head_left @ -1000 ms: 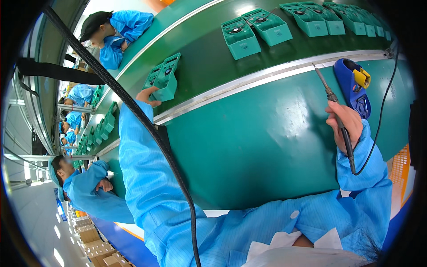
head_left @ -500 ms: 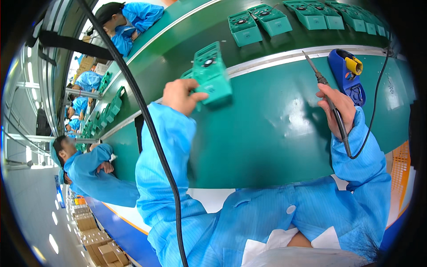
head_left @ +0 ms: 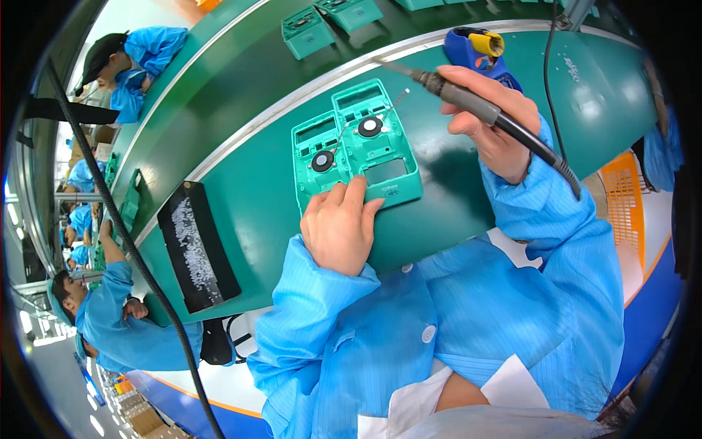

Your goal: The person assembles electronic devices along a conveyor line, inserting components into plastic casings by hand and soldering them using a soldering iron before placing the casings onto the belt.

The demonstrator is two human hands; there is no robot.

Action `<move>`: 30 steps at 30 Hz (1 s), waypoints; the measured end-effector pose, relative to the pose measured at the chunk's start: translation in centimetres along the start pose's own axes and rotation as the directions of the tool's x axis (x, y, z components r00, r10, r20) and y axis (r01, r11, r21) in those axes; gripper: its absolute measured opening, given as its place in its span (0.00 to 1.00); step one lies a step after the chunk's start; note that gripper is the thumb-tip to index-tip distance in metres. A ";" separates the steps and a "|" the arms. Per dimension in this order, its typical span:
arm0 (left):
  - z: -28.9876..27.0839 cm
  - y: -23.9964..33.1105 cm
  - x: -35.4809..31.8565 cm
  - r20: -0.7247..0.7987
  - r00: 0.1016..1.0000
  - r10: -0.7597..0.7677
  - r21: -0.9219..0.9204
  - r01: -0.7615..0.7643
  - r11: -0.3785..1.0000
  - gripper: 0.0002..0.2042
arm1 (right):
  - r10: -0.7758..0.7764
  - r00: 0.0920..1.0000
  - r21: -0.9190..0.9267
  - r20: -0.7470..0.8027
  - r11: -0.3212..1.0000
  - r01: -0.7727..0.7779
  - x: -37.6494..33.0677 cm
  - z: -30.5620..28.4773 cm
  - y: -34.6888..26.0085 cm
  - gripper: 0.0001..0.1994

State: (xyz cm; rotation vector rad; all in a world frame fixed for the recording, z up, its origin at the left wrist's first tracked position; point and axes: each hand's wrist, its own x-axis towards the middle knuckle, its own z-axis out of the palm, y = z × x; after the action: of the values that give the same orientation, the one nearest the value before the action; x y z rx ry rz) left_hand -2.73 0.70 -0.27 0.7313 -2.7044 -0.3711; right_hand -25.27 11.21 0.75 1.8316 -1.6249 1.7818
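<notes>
Two green plastic housings lie side by side on the green work mat in front of me. The left housing and the right housing each have a round black-and-white speaker and thin wires inside. My left hand grips their near part, fingers over the inner walls and thumb by the right housing's near edge. My right hand holds a soldering iron by its dark handle. Its thin metal tip points left, above the far side of the right housing and apart from it.
A blue iron stand with a yellow part is beyond my right hand. A black tray of small white pieces lies at left. More green housings stand on the far belt. A person sits at left; an orange basket is at right.
My left hand has brought the housings from beside the belt's rail onto the mat before me. The iron in my right hand has come closer to them. The whole view has shifted.
</notes>
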 end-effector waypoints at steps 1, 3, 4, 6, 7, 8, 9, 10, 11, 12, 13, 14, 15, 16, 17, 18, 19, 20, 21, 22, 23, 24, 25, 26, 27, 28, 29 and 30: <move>0.3 0.4 -0.3 -0.058 0.998 0.022 -0.003 -0.022 1.000 0.20 | -0.039 0.999 0.002 -0.032 0.999 0.039 0.0 0.2 0.1 0.17; 0.4 0.4 -0.8 -0.115 0.990 0.077 0.044 -0.073 0.996 0.23 | 0.034 0.999 0.041 0.009 0.999 -0.034 0.0 0.3 -0.7 0.13; 0.4 0.3 -1.1 -0.172 0.977 0.129 0.107 -0.112 0.988 0.26 | 0.099 0.994 0.091 0.049 0.990 -0.103 0.0 0.5 -1.2 0.10; 0.8 0.3 -1.6 -0.135 0.982 0.134 0.098 -0.121 0.988 0.28 | 0.199 0.976 0.088 0.089 0.974 -0.207 -0.1 1.3 -1.6 0.05; 1.1 0.6 -1.8 -0.124 0.975 0.183 0.095 -0.172 0.980 0.28 | 0.236 0.961 0.083 0.143 0.965 -0.250 -0.2 1.6 -1.5 0.05; 1.4 0.9 -1.9 -0.113 0.966 0.233 0.092 -0.223 0.970 0.28 | 0.273 0.942 0.076 0.196 0.953 -0.293 -0.4 1.9 -1.3 0.05; 1.9 1.0 -2.0 -0.104 0.961 0.255 0.096 -0.245 0.965 0.28 | 0.260 0.948 0.069 0.184 0.958 -0.277 -0.7 2.4 -0.9 0.04; 2.4 1.1 -1.9 -0.107 0.962 0.251 0.089 -0.243 0.966 0.28 | 0.262 0.946 0.064 0.190 0.958 -0.278 -0.9 2.8 -0.6 0.04; 2.9 1.1 -1.8 -0.142 0.952 0.271 0.116 -0.256 0.960 0.27 | 0.233 0.961 0.111 0.149 0.962 -0.250 -1.1 3.2 -0.3 0.03; 3.3 1.1 -1.7 -0.177 0.940 0.291 0.144 -0.268 0.953 0.27 | 0.205 0.973 0.156 0.107 0.963 -0.221 -1.2 3.3 -0.2 0.03; 3.6 1.2 -1.7 -0.206 0.936 0.284 0.140 -0.259 0.956 0.25 | 0.209 0.971 0.153 0.113 0.962 -0.225 -1.3 3.3 -0.2 0.03; 3.6 1.1 -1.7 -0.206 0.938 0.280 0.134 -0.256 0.957 0.25 | 0.203 0.976 0.160 0.079 0.964 -0.214 -1.3 3.1 -0.2 0.03; 3.5 0.9 -1.8 -0.242 0.929 0.280 0.102 -0.263 0.960 0.23 | 0.198 0.979 0.169 0.045 0.965 -0.202 -1.3 2.9 -0.2 0.02; 3.4 0.6 -1.7 -0.277 0.919 0.281 0.068 -0.273 0.960 0.21 | 0.202 0.978 0.164 0.048 0.964 -0.207 -1.3 2.5 -0.2 0.02; 3.0 0.3 -1.4 -0.276 0.920 0.279 0.062 -0.272 0.960 0.21 | 0.214 0.977 0.108 0.005 0.971 -0.213 -1.3 1.9 -0.2 0.02; 2.2 0.0 -0.8 -0.287 0.927 0.243 0.018 -0.249 0.968 0.18 | 0.223 0.974 0.052 -0.038 0.974 -0.221 -1.3 1.5 -0.1 0.03; 1.5 -0.3 -0.1 -0.296 0.932 0.211 -0.025 -0.228 0.973 0.16 | 0.238 0.967 0.018 -0.092 0.971 -0.237 -1.5 1.1 0.1 0.03; 1.0 -0.6 0.5 -0.291 0.933 0.211 -0.027 -0.228 0.973 0.16 | 0.243 0.966 0.018 -0.093 0.970 -0.242 -1.5 0.9 0.2 0.03; 0.6 -1.0 1.3 -0.293 0.941 0.168 -0.089 -0.202 0.975 0.14 | 0.247 0.954 0.004 -0.172 0.968 -0.250 -1.4 0.7 0.3 0.04; 0.3 -1.0 1.9 -0.290 0.949 0.125 -0.148 -0.173 0.974 0.13 | 0.249 0.936 -0.006 -0.250 0.966 -0.259 -1.5 0.6 0.3 0.04; 0.0 -0.8 2.8 -0.269 0.956 0.116 -0.189 -0.170 0.967 0.12 | 0.256 0.922 0.034 -0.290 0.966 -0.257 -1.7 0.4 0.5 0.05; 0.1 -0.9 3.6 -0.261 0.958 0.120 -0.187 -0.172 0.967 0.12 | 0.262 0.919 0.035 -0.295 0.964 -0.264 -1.6 0.4 0.7 0.05; 0.2 -0.9 4.4 -0.189 0.965 0.184 -0.143 -0.212 0.967 0.11 | 0.208 0.912 0.018 -0.354 0.976 -0.215 -1.3 0.5 0.8 0.06; 0.4 -0.9 5.2 -0.114 0.963 0.244 -0.102 -0.256 0.961 0.11 | 0.152 0.899 -0.003 -0.412 0.986 -0.168 -1.2 0.4 1.0 0.07; 1.2 -0.8 5.8 -0.114 0.959 0.261 -0.073 -0.270 0.960 0.11 | 0.156 0.898 -0.007 -0.412 0.985 -0.175 -1.3 0.1 1.2 0.10; 1.8 -0.8 6.2 -0.106 0.958 0.267 -0.071 -0.275 0.959 0.11 | 0.161 0.893 -0.005 -0.420 0.984 -0.180 -1.3 0.0 1.5 0.10; 2.4 -0.8 6.5 -0.071 0.959 0.274 -0.030 -0.276 0.961 0.11 | 0.111 0.896 -0.028 -0.429 0.990 -0.136 -1.2 -0.2 1.7 0.11; 2.6 -0.7 6.7 -0.035 0.960 0.279 0.012 -0.278 0.960 0.11 | 0.061 0.897 -0.050 -0.438 0.994 -0.092 -1.2 -0.3 1.9 0.13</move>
State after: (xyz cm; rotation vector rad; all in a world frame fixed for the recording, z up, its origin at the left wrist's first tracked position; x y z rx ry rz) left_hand -8.91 -2.98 -1.35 0.3456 -2.7231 -0.2763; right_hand -26.48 11.32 -1.10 1.2296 -1.5688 1.9582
